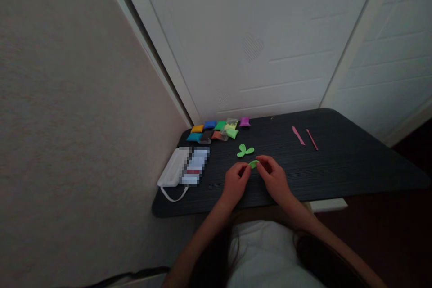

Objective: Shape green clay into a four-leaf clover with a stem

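Observation:
Between my two hands is a small light green piece of modelling clay, curved and flattened like a petal. My left hand pinches its left end between thumb and fingers. At its right end, my right hand grips it with thumb and forefinger. Just beyond my hands, a light green clay shape with three rounded leaves lies flat on the dark table. The held piece is above the table, close to that shape and apart from it.
Several coloured clay packets lie along the back left, with a purple one beside them. A white case and a blurred phone-like item, joined by a cable, lie left. A pink knife and a thin pink tool lie right.

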Demonstrator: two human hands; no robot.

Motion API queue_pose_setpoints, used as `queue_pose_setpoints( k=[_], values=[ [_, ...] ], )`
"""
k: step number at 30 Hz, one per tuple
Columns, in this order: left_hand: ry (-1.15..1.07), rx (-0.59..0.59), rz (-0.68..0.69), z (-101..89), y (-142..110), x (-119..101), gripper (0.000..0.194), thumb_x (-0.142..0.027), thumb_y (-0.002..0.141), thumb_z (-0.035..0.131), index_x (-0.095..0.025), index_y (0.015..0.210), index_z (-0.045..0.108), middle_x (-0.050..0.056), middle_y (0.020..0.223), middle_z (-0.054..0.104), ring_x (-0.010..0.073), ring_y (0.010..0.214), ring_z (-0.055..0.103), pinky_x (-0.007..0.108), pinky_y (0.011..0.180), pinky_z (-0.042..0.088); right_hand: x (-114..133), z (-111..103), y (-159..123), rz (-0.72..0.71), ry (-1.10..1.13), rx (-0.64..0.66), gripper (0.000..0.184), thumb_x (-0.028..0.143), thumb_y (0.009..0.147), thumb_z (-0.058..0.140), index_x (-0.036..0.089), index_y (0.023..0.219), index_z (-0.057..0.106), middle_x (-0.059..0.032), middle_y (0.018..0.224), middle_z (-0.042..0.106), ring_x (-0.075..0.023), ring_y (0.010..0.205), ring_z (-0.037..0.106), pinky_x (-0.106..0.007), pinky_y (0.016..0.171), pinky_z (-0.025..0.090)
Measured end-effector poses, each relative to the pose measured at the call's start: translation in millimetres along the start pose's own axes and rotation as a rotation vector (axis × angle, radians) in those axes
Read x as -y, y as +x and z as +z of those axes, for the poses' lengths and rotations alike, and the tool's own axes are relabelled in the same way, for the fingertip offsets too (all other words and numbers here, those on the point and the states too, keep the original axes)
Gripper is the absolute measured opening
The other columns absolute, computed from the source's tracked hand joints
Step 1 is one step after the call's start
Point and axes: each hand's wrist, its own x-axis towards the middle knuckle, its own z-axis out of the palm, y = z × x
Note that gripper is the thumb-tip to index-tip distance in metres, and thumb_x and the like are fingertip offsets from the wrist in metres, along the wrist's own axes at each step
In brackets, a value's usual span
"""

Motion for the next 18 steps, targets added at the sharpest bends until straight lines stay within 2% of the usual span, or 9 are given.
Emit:
queue_pose_setpoints(
  k=[7, 15, 18],
  values=[
    [-0.048, -0.088, -0.055, -1.0, -0.1, 0.0, 0.023, -0.035, 0.079, 0.043, -0.017, 0.079, 0.058, 0.001, 0.076, 0.058, 0.0119, 0.070, 0.052, 0.023, 0.064, 0.038, 2.0, 1.7, 0.8, -0.054, -0.046, 0.070, 0.024, 0.026, 0.079, 0.043, 0.022, 0.101, 0.053, -0.0017, 0.089, 0.058, -0.0138, 0.075, 0.054, -0.028, 0.071, 0.042],
    [-0.094, -0.106, -0.101, -3.6, 1.5, 1.9, 0.025, -0.036, 0.079, 0.042, -0.017, 0.081, 0.058, 0.002, 0.077, 0.059, 0.0127, 0.071, 0.052, 0.023, 0.064, 0.038, -1.3, 5.1, 0.2, -0.029, -0.022, 0.161, 0.034, 0.023, 0.072, 0.050, 0.022, 0.105, 0.049, -0.0007, 0.086, 0.060, -0.0132, 0.070, 0.055, -0.027, 0.067, 0.044],
    [-0.113, -0.099, -0.130, -3.2, 1.2, 0.9, 0.026, -0.037, 0.078, 0.042, -0.016, 0.080, 0.057, 0.002, 0.076, 0.058, 0.0126, 0.071, 0.052, 0.023, 0.064, 0.038, 0.4, 5.9, 0.0, -0.031, -0.029, 0.171, 0.031, 0.021, 0.071, 0.049, 0.022, 0.102, 0.050, -0.0001, 0.083, 0.060, -0.0129, 0.069, 0.055, -0.027, 0.067, 0.044]
  ],
)
